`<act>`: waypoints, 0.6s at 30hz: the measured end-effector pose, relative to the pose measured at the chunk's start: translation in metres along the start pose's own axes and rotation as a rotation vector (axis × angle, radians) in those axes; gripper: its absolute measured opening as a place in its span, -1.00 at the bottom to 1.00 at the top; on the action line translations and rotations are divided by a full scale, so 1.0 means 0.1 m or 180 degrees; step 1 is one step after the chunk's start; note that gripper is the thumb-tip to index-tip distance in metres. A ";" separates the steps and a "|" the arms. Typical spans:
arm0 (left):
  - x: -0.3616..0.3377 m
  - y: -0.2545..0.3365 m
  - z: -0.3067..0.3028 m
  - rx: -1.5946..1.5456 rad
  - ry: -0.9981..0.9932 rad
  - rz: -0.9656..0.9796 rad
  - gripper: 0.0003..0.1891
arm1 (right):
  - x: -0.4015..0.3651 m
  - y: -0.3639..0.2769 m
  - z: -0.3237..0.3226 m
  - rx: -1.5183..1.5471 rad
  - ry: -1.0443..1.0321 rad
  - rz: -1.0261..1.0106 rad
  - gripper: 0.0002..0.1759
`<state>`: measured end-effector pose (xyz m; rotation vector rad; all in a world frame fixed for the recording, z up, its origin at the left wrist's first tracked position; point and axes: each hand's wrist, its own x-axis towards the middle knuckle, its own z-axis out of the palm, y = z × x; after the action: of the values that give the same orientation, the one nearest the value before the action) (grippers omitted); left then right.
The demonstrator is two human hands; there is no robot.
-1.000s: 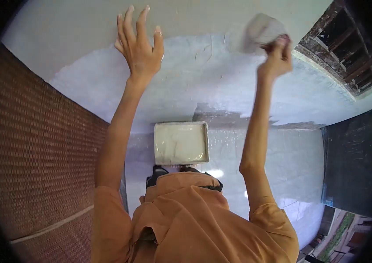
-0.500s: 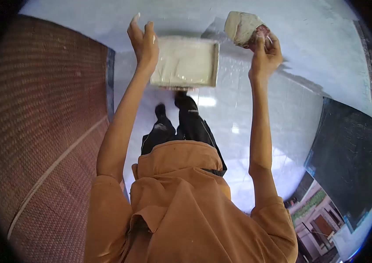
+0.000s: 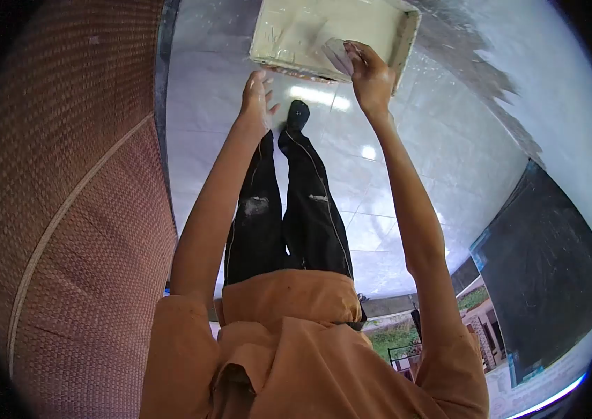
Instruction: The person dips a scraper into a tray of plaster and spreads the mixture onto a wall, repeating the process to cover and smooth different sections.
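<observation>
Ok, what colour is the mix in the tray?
The mix is creamy off-white, clearest in the head view.

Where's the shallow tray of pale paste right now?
In the head view, the tray is at the top, just right of centre, on the tiled floor beyond the feet, with the right hand at its near edge.
</observation>
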<state>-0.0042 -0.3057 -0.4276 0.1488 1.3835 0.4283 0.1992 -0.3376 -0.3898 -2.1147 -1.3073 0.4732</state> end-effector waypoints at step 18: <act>0.37 -0.11 0.13 -0.0432 -0.0517 -0.0346 -0.26 | -0.08 0.20 0.78 -0.1033 -0.0663 -0.1189 -0.63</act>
<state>0.0153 -0.3001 -0.4627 -0.0031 1.1929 0.4090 0.1641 -0.3279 -0.4622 -2.0387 -1.9645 0.3445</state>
